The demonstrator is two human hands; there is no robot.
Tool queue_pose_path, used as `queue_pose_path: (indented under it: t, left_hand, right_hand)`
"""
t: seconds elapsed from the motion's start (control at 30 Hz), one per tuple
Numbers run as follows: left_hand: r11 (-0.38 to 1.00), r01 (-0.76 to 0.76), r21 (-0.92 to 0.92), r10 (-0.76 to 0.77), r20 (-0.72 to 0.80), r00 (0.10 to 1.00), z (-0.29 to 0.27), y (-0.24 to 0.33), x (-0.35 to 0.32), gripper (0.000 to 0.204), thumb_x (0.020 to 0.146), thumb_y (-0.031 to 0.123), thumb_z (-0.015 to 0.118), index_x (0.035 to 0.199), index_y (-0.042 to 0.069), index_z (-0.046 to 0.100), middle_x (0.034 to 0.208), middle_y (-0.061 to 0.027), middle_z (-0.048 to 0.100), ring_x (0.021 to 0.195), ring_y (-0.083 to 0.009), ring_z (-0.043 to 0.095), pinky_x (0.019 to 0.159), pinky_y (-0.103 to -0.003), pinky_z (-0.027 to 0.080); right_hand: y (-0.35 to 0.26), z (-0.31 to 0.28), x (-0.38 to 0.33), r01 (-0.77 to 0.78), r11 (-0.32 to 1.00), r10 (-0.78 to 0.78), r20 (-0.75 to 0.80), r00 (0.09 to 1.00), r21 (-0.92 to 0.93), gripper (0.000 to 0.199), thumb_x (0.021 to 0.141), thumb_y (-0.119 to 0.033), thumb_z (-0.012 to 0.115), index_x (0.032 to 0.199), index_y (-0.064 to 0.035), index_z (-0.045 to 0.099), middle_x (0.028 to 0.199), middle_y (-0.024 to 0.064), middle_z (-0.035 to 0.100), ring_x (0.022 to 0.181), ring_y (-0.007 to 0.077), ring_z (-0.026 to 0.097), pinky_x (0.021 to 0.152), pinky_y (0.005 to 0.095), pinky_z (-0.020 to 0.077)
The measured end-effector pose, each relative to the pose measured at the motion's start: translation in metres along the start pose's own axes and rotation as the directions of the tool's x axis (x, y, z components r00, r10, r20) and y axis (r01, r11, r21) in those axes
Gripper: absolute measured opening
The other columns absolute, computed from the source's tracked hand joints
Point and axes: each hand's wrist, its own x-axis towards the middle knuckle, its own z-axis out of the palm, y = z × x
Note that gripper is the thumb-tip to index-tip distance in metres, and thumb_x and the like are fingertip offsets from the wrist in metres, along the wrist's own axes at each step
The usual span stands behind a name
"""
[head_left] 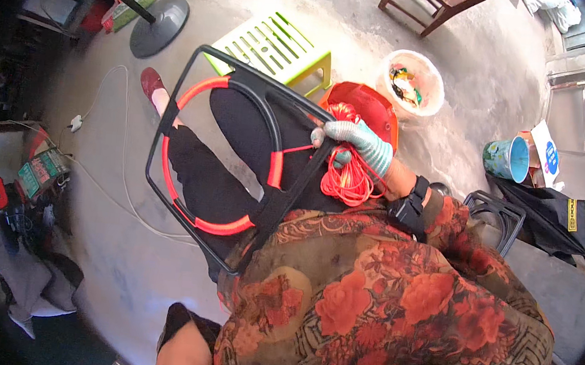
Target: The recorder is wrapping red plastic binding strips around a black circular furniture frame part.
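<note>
Across my lap rests a black frame [247, 80] with a four-sided outer rim and a round inner ring. Orange-red cord [223, 228] is wrapped around parts of that ring, with bare black stretches between. My right hand [359, 144], in a striped grey and teal glove, closes on a bundle of the same orange cord [349, 181] beside the frame's right edge. One strand runs from the hand across to the ring. Part of my left arm [184, 351] shows at the lower edge, but the left hand itself is out of sight.
Ahead stand a green-and-white slatted stool [271, 43], a red-orange container [376, 113] and a white bucket [425, 83] with scraps. A round-based stand [159, 27] is at far left. A white cable [126, 138] crosses the floor. Folded black frames [501, 213] lie right.
</note>
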Motion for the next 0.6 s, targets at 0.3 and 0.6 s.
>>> queue_pose_path:
  t: [0.3,0.6]
  left_hand:
    - [0.981,0.02,-0.193,-0.034,-0.07,0.997,-0.092,-0.109,0.052,0.018,0.083,0.004,0.043,0.093,-0.002,0.058,0.094,-0.0137,0.059,0.085,-0.0238,0.06,0.071,-0.031,0.047]
    - [0.885,-0.011,-0.466,-0.098,-0.209,0.973,-0.165,-0.2,0.041,0.019,0.089,0.01,0.045,0.079,-0.001,0.057,0.071,-0.0122,0.058,0.066,-0.0223,0.059,0.056,-0.034,0.05]
  right_hand:
    - [0.009,0.004,0.013,-0.024,0.999,0.021,0.058,0.998,0.042,0.027,0.084,-0.03,0.054,0.086,-0.0043,0.061,0.085,0.0027,0.061,0.051,0.0026,0.044,0.044,0.0153,0.034]
    - [-0.006,0.009,0.014,0.002,0.96,0.042,0.152,0.988,-0.282,0.027,0.086,-0.027,0.052,0.085,-0.0029,0.064,0.079,0.0003,0.062,0.047,0.0019,0.043,0.043,0.0169,0.0354]
